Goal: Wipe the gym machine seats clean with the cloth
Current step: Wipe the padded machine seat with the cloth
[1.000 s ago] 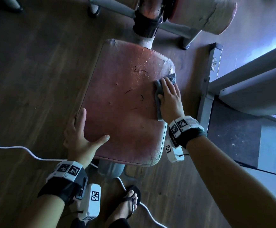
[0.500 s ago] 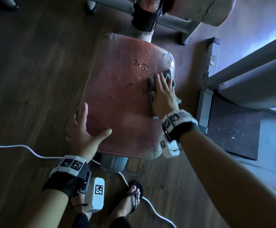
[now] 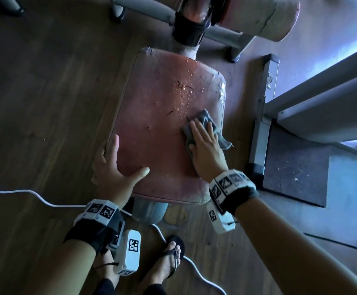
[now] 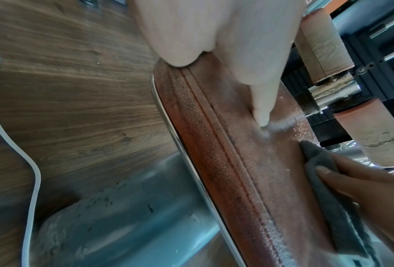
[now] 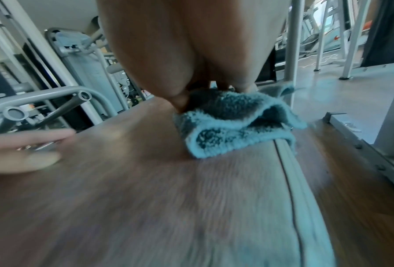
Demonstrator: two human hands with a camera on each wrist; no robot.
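A worn reddish gym seat [image 3: 152, 128] fills the middle of the head view, with water droplets [image 3: 184, 94] and dark hairs on its far half. My right hand [image 3: 205, 143] lies flat, fingers straight, pressing a grey-blue cloth [image 3: 207, 122] onto the seat's right side. In the right wrist view the cloth [image 5: 234, 122] bunches under my palm. My left hand [image 3: 115, 167] holds the seat's near-left edge, thumb on top and fingers wrapped along the side. The left wrist view shows that thumb [image 4: 259, 101] on the seat [image 4: 232, 162].
Padded rollers [image 3: 258, 15] and a grey frame stand beyond the seat. A grey machine base [image 3: 262, 116] and black mat [image 3: 294, 169] lie to the right. A white cable [image 3: 35, 194] runs over the wood floor. My sandalled foot [image 3: 167, 260] is below the seat.
My right hand has slid the cloth toward me and slightly left along the seat's right side. The left hand has stayed on the near-left edge.
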